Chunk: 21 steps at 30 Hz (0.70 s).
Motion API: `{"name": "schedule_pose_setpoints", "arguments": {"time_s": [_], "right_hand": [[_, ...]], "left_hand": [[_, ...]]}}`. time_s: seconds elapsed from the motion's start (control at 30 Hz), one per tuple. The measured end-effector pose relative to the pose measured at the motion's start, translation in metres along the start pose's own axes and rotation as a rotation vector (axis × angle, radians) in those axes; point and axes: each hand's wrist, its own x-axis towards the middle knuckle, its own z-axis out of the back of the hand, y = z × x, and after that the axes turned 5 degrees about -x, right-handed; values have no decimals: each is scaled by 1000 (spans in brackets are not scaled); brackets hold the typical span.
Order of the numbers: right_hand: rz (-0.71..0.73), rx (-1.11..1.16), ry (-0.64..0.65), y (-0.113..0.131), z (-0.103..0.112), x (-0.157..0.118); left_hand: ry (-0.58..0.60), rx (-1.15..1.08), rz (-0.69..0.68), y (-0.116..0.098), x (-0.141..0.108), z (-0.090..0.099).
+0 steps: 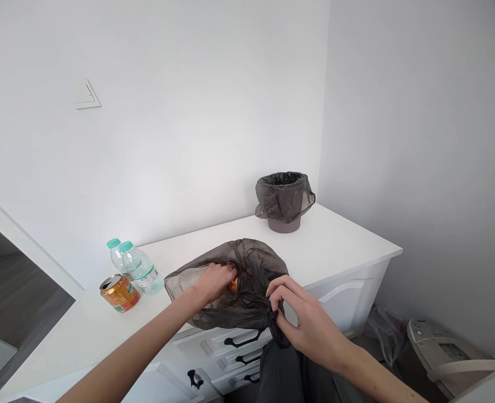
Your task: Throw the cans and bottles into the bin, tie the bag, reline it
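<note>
A thin black trash bag lies with its mouth spread at the front edge of the white cabinet top. Inside its mouth, my left hand has its fingers closed on an orange drink can, mostly hidden by the fingers and the bag. My right hand pinches the bag's gathered rim on the right side between thumb and fingers. Left of the bag stands another orange drink can, opened at the top. Just behind that can are two clear plastic bottles with teal caps, a nearer bottle and a farther bottle.
A small bin lined with a black bag stands at the back right of the white cabinet top. Drawers with black handles face me below. On the floor at right are a clear plastic bag and a beige appliance.
</note>
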Motion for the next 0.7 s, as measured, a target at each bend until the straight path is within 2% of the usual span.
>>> {"name": "schedule_pose_setpoints", "arguments": {"time_s": [0.1, 0.17, 0.27, 0.37, 0.43, 0.53, 0.63, 0.7], "right_hand": [[-30, 23, -20, -17, 0, 7], [-43, 37, -24, -30, -2, 11], [-83, 58, -16, -50, -11, 18], [-155, 93, 37, -70, -24, 24], [-211, 120, 79, -81, -34, 27], [-272, 138, 93, -97, -47, 32], [-313, 142, 71, -117, -57, 39], [-344, 141, 44, -131, -60, 45]], "left_hand": [[35, 5, 4, -7, -3, 11], [35, -14, 16, -12, -14, 26], [9, -283, 88, -15, -43, 58], [-50, -689, 298, -5, -86, 87], [-161, -777, 502, 9, -120, 97], [-383, -709, 782, 32, -167, 94], [-560, -587, 1015, 51, -203, 78], [-635, -508, 1160, 63, -223, 66]]}}
